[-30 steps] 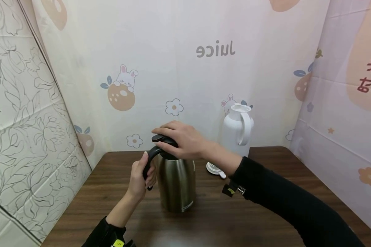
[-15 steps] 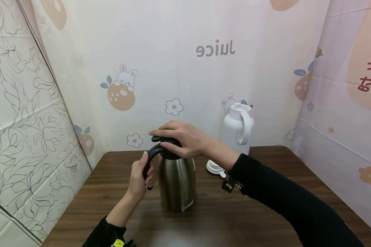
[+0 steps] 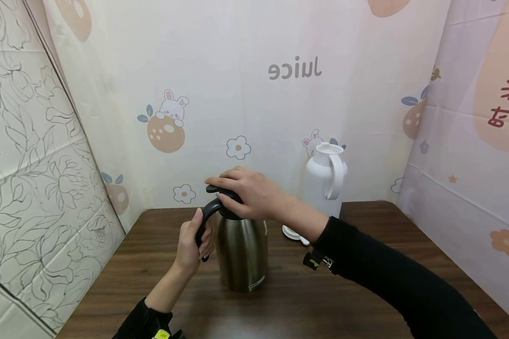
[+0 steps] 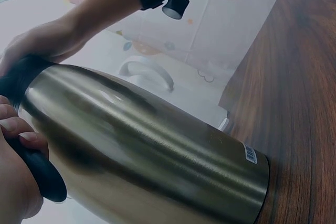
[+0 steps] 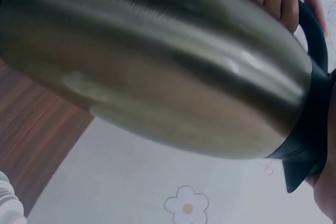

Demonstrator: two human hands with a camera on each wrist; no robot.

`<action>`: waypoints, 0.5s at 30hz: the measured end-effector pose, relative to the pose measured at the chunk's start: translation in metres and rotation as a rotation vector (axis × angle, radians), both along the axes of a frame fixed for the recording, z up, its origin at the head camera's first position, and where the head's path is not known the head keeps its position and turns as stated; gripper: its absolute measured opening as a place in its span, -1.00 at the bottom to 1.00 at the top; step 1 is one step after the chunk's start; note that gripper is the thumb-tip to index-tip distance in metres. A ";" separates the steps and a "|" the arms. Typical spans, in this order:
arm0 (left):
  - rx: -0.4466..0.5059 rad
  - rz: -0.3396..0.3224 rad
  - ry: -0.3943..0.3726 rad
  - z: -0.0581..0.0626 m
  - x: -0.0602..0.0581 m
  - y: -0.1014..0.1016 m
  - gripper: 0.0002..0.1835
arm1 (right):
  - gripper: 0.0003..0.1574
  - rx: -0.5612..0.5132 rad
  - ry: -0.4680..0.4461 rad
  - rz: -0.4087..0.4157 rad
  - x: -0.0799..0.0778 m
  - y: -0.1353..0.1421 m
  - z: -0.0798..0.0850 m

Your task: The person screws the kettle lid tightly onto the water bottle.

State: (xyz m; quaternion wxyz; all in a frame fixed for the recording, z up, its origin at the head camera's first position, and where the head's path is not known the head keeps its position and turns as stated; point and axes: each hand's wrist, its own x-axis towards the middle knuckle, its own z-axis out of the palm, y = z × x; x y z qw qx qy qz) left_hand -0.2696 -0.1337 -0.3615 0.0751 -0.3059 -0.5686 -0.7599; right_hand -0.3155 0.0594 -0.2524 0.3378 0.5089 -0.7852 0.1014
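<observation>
Steel jug, two hands on it

It stands upright on the worktop. Left hand grips the black handle; right hand clasps the black lid, seemingly seating or turning it; next likely needs a steady handle. Behind, rightward: one white jug, one white lid.
</observation>
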 end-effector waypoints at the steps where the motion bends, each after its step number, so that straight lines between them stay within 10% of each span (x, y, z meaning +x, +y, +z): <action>1: -0.001 0.003 0.000 0.000 0.000 0.000 -0.34 | -0.49 0.000 -0.001 -0.025 0.002 -0.001 0.000; 9: -0.010 0.025 -0.003 0.000 0.001 -0.002 -0.33 | -0.47 0.005 -0.024 -0.240 0.015 -0.012 -0.001; 15: -0.016 0.030 -0.024 0.001 0.000 -0.001 -0.32 | -0.47 -0.001 -0.070 -0.226 0.016 -0.012 0.000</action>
